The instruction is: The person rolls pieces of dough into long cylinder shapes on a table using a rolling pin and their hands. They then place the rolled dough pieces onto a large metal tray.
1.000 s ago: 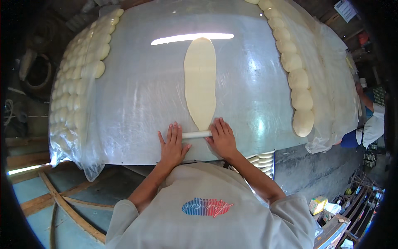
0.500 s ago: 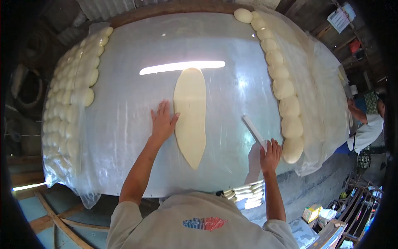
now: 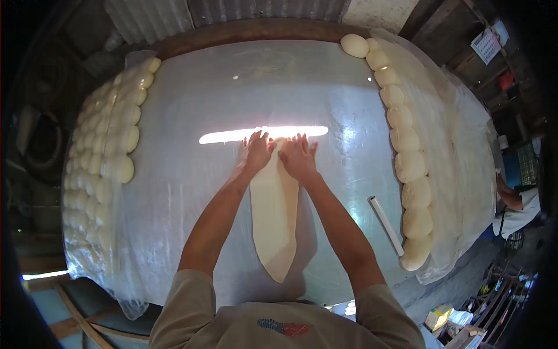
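A long flat strip of dough [image 3: 275, 215] lies lengthwise on the metal-topped table [image 3: 186, 232], its pointed end nearest me. Both my hands are at its far end. My left hand [image 3: 257, 152] rests at the left corner, fingers apart and pointing away, thumb against the dough. My right hand [image 3: 299, 158] mirrors it at the right corner, fingers spread and thumb turned inward. Glare at the fingertips hides part of the dough's far edge. The white rod [image 3: 386, 225] lies untouched on the table to the right.
Rows of round dough balls [image 3: 411, 167] line the right side, beside plastic sheeting [image 3: 459, 157]. More dough balls [image 3: 128, 168] sit under clear plastic [image 3: 119, 256] on the left. A wooden beam [image 3: 261, 30] borders the far edge. Another person [image 3: 520, 206] is at the far right.
My right hand has let go of the white rod, leaving it on the right. Both hands have moved to the strip's far end. The view has shifted, so the table appears lower.
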### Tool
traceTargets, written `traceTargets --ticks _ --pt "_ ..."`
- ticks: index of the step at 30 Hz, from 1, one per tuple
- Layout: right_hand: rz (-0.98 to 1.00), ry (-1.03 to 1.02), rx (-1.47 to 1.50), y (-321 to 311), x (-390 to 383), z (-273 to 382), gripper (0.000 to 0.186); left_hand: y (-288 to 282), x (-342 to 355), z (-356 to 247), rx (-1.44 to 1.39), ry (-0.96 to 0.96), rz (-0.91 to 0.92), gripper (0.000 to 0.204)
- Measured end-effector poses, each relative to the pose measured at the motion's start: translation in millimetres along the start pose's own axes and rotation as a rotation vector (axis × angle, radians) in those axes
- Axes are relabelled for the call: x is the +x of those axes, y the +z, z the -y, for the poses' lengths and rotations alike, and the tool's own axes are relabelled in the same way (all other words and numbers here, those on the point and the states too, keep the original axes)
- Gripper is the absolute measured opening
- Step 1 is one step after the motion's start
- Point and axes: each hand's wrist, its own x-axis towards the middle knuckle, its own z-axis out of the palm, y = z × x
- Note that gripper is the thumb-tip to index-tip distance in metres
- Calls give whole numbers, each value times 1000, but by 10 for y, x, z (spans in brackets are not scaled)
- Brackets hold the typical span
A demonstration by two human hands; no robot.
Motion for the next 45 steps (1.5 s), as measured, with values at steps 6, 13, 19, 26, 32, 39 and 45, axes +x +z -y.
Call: traceTargets --ticks 6,13,19,26,32,39,45 --pt "149 -47 517 -202 89 -87 21 -369 -185 216 -771 -37 139 20" --pt "201 211 1218 -2029 -670 270 13 -1885 -919 -513 -896 6 282 18" --pt "181 156 1369 -3129 -1144 608 13 -2822 -1535 -989 -1204 3 309 15" --pt "60 97 1265 -3626 -1001 583 16 -3167 -1522 -1373 -1178 99 128 19" --pt "-27 29 1193 -3606 -365 494 20 -3016 -823 -1249 -1144 67 45 21" --pt "-9 -21 1136 -2983 -508 130 20 -2439 -1051 -1113 -1078 37 -4 12" --pt "178 142 843 -1591 -1814 19 13 -964 -2246 -604 -892 -201 209 13"
